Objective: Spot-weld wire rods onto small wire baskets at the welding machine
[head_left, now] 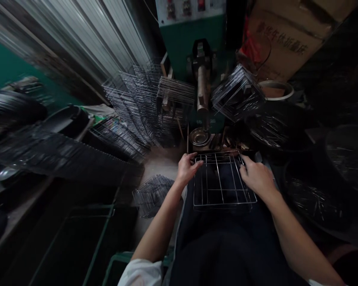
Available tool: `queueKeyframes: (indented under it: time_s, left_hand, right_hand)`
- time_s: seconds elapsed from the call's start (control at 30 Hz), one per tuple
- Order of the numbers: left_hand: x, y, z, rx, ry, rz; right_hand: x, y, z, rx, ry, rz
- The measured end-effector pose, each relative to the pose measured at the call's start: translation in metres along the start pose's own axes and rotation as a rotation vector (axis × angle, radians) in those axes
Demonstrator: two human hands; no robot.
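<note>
A small wire rack of thin shiny rods lies over my lap, its far edge toward the green machine. My left hand grips its far left corner, thumb stretched over the wires. At the far right corner, my right hand holds the rack's side, with some of its fingers hidden. Just beyond the rack, the machine's metal arm points down above a round metal dish.
Stacks of wire panels stand left of the machine, and more wire frames lean on its right. A wire bundle sits on the floor. Dark tubs with metal rods stand at right. Cardboard boxes are behind.
</note>
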State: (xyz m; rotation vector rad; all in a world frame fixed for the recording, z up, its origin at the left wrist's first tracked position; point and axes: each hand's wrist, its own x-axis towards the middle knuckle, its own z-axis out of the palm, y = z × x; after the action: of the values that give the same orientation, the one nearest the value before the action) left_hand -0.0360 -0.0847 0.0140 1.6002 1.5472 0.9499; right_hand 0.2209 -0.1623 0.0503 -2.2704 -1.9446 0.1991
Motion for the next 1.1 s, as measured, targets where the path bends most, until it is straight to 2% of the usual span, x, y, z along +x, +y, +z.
queueKeyframes:
  time_s: [0.13, 0.3, 0.37, 0.43, 0.53, 0.6, 0.77, 0.87, 0.97, 1.03, 1.1]
  left_hand:
    - [-0.001, -0.004, 0.0, 0.011, -0.031, 0.029]
    - [-0.035, -0.014, 0.0, -0.053, -0.005, 0.059]
    - [-0.051, -0.02, 0.003, -0.052, 0.015, 0.068]
    - [-0.064, -0.026, 0.008, -0.083, 0.042, 0.062]
    - [-0.073, -0.033, 0.016, -0.154, 0.08, 0.042]
    - [-0.075, -0.033, 0.018, -0.175, 0.085, 0.045]
    - [-0.081, -0.028, 0.015, -0.142, 0.095, 0.085]
    - [-0.081, -0.032, 0.012, -0.144, 0.092, 0.082]
    - [-0.077, -0.038, 0.011, -0.125, 0.072, 0.071]
    - [-0.074, -0.042, 0.011, -0.123, 0.071, 0.059]
    - [-0.072, -0.045, 0.012, -0.136, 0.091, 0.03]
  right_hand:
    - [-0.002, 0.003, 0.006, -0.047, -0.023, -0.012]
    - [-0.021, 0.017, 0.016, 0.061, -0.027, -0.045]
    - [-0.029, 0.023, 0.023, 0.206, -0.007, -0.064]
    - [-0.035, 0.028, 0.034, 0.445, 0.018, -0.079]
    - [-0.041, 0.032, 0.054, 0.795, 0.037, -0.069]
    - [-0.043, 0.034, 0.064, 0.912, 0.058, -0.043]
    - [-0.053, 0.034, 0.072, 0.915, 0.184, -0.095]
    - [-0.052, 0.039, 0.069, 0.845, 0.157, -0.124]
    - [-0.037, 0.065, 0.07, 0.792, 0.142, -0.07]
    - [-0.023, 0.099, 0.073, 0.723, 0.182, 0.017]
    - [-0.014, 0.143, 0.081, 0.55, 0.199, 0.131]
